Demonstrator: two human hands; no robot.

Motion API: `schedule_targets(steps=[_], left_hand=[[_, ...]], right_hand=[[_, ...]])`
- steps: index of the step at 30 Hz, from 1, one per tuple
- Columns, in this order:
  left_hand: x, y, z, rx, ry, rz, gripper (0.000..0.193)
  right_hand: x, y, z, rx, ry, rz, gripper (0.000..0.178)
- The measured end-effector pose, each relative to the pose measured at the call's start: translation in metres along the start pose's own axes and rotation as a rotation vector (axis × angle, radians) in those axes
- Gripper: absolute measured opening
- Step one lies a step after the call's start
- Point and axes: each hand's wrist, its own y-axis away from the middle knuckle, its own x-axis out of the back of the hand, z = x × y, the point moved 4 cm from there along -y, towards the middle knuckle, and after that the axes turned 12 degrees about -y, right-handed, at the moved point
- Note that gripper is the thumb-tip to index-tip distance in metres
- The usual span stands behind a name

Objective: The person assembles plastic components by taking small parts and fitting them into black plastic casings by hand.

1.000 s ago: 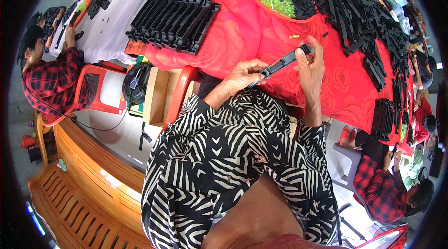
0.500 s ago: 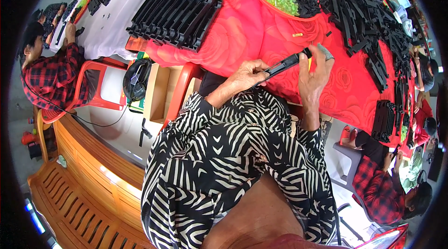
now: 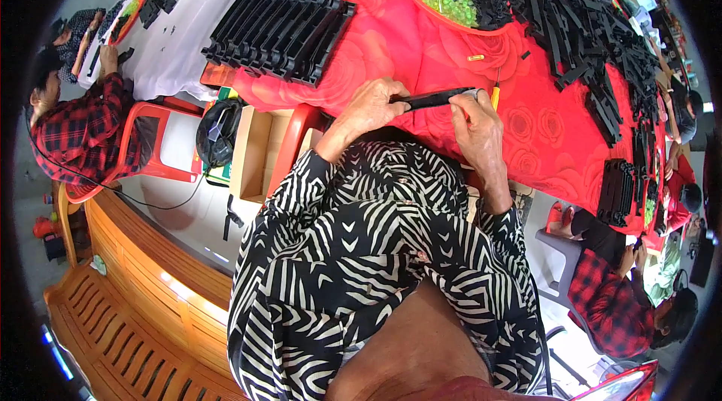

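A long black plastic strip [image 3: 435, 99] is stretched between my two hands above the near edge of the red tablecloth [image 3: 368, 48]. My left hand [image 3: 368, 109] pinches its left end between thumb and fingers. At the other end, my right hand [image 3: 481, 134] is closed on the strip, with a grey covering showing on one finger. The fingers hide both ends of the piece. Just beyond my right hand, a thin tool with a yellow handle [image 3: 495, 94] lies on the cloth.
Ahead left lies a row of assembled black parts [image 3: 278, 33]. An orange basin [image 3: 432, 13] holds green translucent pieces and small black ones. A heap of black strips [image 3: 575, 33] covers the far right. A red chair [image 3: 295, 147] and cardboard box [image 3: 256, 149] stand left; people sit at both sides.
My right hand has come down and left from its raised, spread position and now grips the strip's right end. My left hand has shifted left and up; the strip lies more level.
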Motion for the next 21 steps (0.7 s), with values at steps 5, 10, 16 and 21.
schedule_targets(steps=[5,10,16,21], left_hand=[[0.007,-0.001,-0.009,0.029,-0.039,-0.006,0.023],[0.003,0.002,-0.002,0.025,-0.090,0.129,0.027],[-0.001,0.018,0.052,-0.339,-0.859,0.523,0.035],[-0.013,0.019,0.050,-0.437,-0.923,0.610,0.038]], right_hand=[[-0.022,0.000,0.012,-0.123,0.111,-0.094,0.014],[-0.041,0.013,0.024,-0.499,-0.379,0.128,0.018],[-0.080,0.031,0.061,-1.051,-1.464,0.292,0.031],[-0.078,0.028,0.071,-1.012,-1.597,0.347,0.027]])
